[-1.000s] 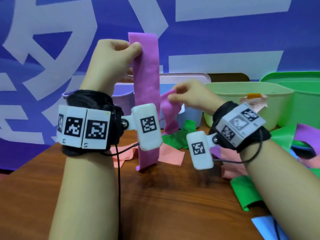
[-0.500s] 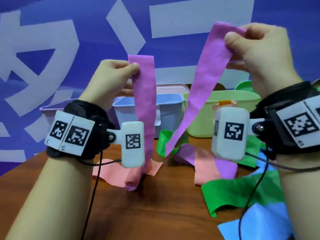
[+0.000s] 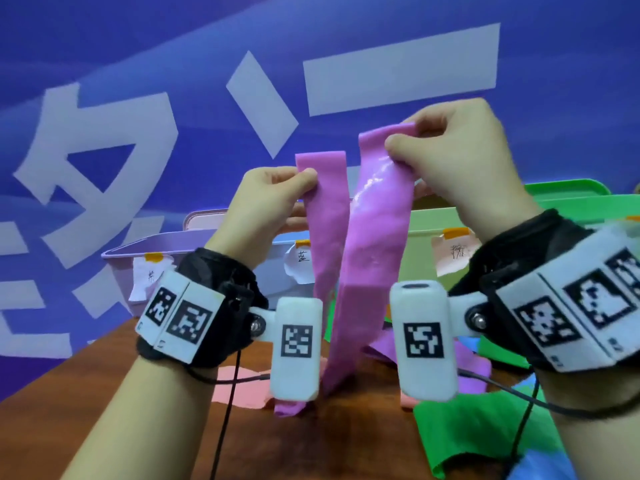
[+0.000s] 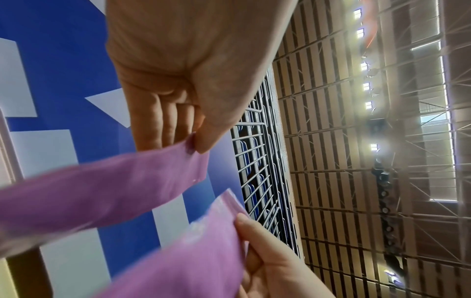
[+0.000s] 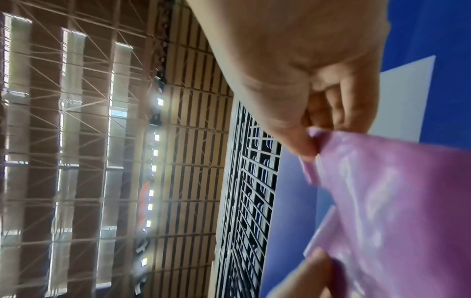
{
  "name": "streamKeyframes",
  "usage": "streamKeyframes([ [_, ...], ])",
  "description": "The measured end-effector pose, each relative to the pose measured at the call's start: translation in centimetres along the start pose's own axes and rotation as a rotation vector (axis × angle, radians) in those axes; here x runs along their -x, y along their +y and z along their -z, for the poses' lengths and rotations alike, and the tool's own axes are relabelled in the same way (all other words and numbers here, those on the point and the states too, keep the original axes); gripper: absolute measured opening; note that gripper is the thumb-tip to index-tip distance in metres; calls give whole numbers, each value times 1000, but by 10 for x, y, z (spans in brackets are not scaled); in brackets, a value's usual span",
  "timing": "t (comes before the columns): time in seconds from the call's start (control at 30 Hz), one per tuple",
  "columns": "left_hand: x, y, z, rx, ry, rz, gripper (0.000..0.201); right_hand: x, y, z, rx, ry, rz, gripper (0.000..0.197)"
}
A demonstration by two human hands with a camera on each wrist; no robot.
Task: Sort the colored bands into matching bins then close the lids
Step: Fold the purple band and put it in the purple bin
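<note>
Both hands are raised above the table, each pinching a top end of purple band. My left hand (image 3: 302, 180) pinches the left purple strip (image 3: 327, 230), whose lower end reaches the wooden table (image 3: 173, 427). My right hand (image 3: 403, 142) pinches the shiny right strip (image 3: 374, 237) slightly higher. The strips hang side by side and meet low down; I cannot tell whether they are one band. The left wrist view shows my left hand (image 4: 197, 142) pinching the purple strip (image 4: 114, 191). In the right wrist view my right hand (image 5: 312, 147) holds its strip (image 5: 395, 201).
Behind the hands stand a purple bin (image 3: 121, 261), a blue bin (image 3: 277, 275) and a light green bin (image 3: 424, 244), each with a paper label. A green lid (image 3: 568, 192) stands at the back right. Pink bands (image 3: 242, 386), a green band (image 3: 467, 431) and a blue band (image 3: 543, 469) lie on the table.
My right hand picked up a purple end, lifted it high, and has now come down and left beside my left hand. The left hand kept its pinch.
</note>
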State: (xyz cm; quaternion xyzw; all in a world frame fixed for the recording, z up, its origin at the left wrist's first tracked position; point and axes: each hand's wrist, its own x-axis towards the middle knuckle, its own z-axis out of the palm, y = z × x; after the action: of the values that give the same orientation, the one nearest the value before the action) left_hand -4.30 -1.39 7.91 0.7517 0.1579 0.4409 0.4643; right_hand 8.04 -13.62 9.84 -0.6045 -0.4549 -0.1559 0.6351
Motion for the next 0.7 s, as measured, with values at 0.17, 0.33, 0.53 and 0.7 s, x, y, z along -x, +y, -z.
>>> streamKeyframes([
  [0.17, 3, 5, -1, 2, 7, -14, 24, 3, 7, -10, 273, 116, 125, 12],
  [0.33, 5, 10, 7, 45, 24, -11, 20, -1, 11, -9, 198, 96, 62, 16],
  [0.53, 10, 11, -8, 7, -46, -36, 25, 12, 4, -31, -69, -116, -83, 12],
  [0.7, 9, 12, -1, 69, -34, -21, 27, 12, 4, -34, -388, -296, -220, 19],
])
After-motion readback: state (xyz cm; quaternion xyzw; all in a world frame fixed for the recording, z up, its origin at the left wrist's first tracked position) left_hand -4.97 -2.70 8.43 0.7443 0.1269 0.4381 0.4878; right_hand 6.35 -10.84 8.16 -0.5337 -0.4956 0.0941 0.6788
